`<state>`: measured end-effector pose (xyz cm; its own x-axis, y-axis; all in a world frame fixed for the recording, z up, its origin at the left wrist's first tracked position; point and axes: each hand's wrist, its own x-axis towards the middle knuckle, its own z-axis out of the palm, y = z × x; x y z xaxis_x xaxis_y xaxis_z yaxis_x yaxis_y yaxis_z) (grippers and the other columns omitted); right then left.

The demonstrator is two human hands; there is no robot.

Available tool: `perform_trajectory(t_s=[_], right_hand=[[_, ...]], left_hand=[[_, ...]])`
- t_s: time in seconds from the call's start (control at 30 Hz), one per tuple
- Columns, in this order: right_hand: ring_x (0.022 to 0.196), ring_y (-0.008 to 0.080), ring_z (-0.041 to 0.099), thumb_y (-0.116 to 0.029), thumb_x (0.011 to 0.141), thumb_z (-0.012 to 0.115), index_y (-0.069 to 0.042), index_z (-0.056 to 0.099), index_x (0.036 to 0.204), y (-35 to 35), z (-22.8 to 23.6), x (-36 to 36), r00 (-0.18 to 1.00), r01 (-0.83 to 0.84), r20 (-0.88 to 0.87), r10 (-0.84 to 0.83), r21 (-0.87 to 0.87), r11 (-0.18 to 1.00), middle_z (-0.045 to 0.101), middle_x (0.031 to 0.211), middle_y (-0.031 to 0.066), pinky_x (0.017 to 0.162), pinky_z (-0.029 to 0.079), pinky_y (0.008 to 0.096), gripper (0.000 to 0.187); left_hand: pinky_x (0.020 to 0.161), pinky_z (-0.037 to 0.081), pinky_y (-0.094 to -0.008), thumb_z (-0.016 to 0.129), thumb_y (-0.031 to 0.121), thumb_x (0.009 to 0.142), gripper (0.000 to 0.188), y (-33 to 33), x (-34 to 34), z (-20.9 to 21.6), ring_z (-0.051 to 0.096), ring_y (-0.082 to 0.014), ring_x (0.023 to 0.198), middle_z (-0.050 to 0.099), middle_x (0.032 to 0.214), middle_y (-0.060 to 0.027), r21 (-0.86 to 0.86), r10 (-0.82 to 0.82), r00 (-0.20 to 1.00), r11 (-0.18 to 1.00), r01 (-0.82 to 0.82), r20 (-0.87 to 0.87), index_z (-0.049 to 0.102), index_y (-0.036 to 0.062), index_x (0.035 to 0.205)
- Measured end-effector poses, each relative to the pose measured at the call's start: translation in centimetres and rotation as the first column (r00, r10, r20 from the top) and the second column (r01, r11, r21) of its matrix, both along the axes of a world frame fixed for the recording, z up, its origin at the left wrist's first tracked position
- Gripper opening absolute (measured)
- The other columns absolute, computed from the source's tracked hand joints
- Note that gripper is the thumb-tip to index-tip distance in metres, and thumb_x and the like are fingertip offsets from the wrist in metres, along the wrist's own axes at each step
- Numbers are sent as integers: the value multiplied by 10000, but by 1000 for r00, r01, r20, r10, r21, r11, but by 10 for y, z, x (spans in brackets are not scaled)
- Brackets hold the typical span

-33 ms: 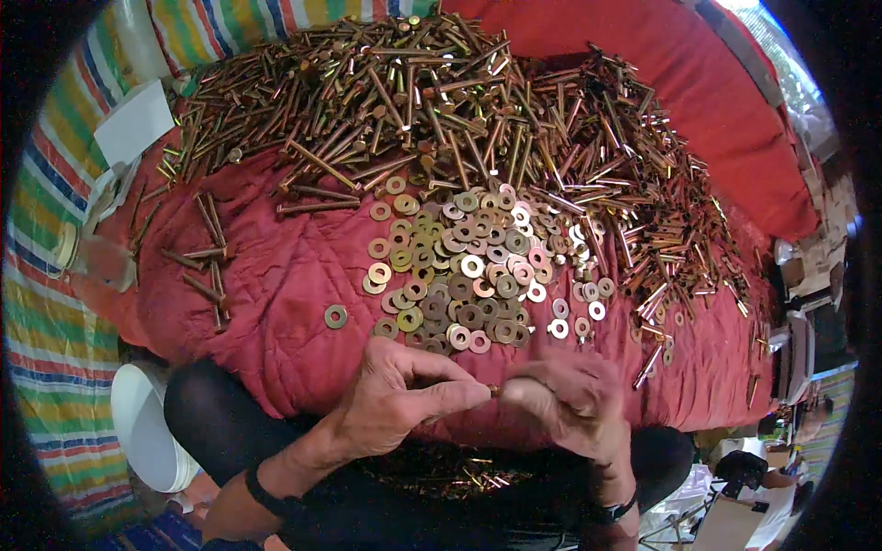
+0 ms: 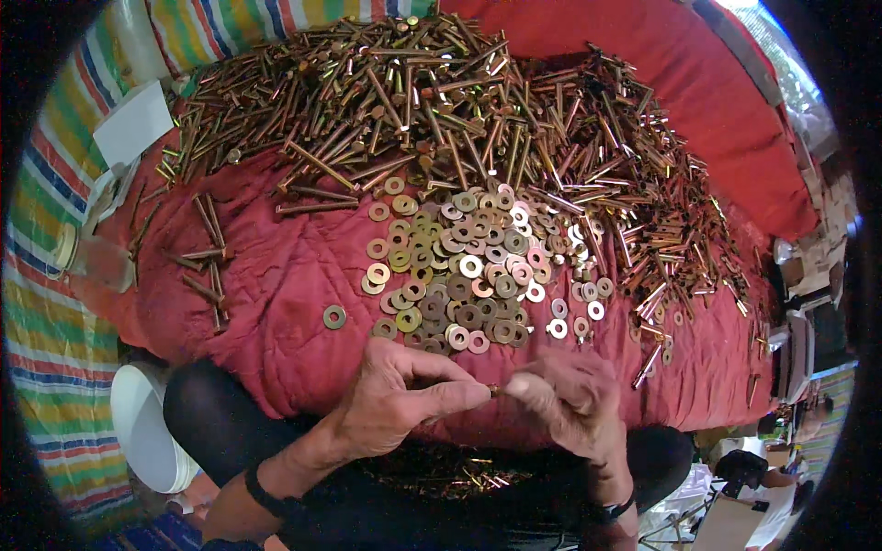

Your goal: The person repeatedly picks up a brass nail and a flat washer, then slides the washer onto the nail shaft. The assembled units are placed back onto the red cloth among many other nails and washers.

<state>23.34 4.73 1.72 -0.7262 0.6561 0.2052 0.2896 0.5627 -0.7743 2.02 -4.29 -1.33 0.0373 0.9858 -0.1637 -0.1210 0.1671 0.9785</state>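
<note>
In front of me, over the near edge of a red quilted cloth, my left hand pinches a small brass-coloured fastener between thumb and fingers. Only its end shows past the fingertips; the rest is hidden. My right hand is close on the other side, its thumb tip at that end. Motion smears its fingers, so their grip is unclear. Just beyond both hands lies a heap of flat metal washers. One single washer rests apart, to the left.
A large pile of long bolts spreads across the back and down the right side. Several loose bolts lie at the left, near a clear plastic jar. A white bucket stands by my left knee; more bolts show between my legs.
My right hand has shifted slightly, and its fingers and thumb have changed position around the fastener's end. My left hand holds still.
</note>
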Motion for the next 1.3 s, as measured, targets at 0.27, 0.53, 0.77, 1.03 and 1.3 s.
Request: perform_trajectory(t_s=[0.27, 0.53, 0.77, 1.03, 1.3], right_hand=[[653, 161, 654, -140, 834, 832, -18, 752, 868, -2, 9, 1, 998, 58, 40, -52, -166, 984, 681, 702, 58, 601, 478, 301, 150], [886, 155, 698, -228, 932, 775, 47, 713, 1191, 110, -17, 35, 826, 557, 42, -562, 92, 825, 773, 1033, 122, 828, 543, 330, 383], [892, 317, 722, -152, 912, 718, -78, 681, 1313, 163, -79, 54, 799, 412, 158, -580, 560, 719, 743, 984, 172, 821, 553, 407, 409], [982, 392, 691, -162, 828, 705, -83, 691, 1281, 139, -68, 46, 813, 261, 266, -517, 628, 733, 695, 1104, 209, 856, 540, 493, 459], [626, 161, 543, -157, 906, 526, -9, 671, 859, 104, -25, 29, 847, 308, -314, -429, -367, 878, 587, 724, 27, 567, 412, 299, 213]], left_hand=[[612, 489, -265, 777, 190, 931, 184, 1, -1, 0, 624, -59, 662, 775, 795, -52, 44, -229, 966, 971, 236, -120, 823, 19, 980], [761, 567, -439, 721, 110, 874, 99, 25, -64, -10, 710, -320, 858, 718, 939, -115, 537, 511, 271, 843, 24, -815, 728, 57, 958], [1016, 462, -499, 590, 30, 846, 412, 59, -129, -48, 612, -344, 1188, 671, 1286, -156, 585, 542, -269, 803, -115, -796, 711, 81, 1236], [953, 475, -477, 674, 48, 829, 294, 61, -127, -53, 608, -319, 1097, 650, 1060, -112, 599, 558, -322, 800, -38, -765, 740, 87, 1113], [903, 494, -460, 710, 70, 855, 139, 66, -125, -46, 648, -323, 983, 675, 986, -116, 670, 654, -177, 741, -47, -736, 683, 62, 991]])
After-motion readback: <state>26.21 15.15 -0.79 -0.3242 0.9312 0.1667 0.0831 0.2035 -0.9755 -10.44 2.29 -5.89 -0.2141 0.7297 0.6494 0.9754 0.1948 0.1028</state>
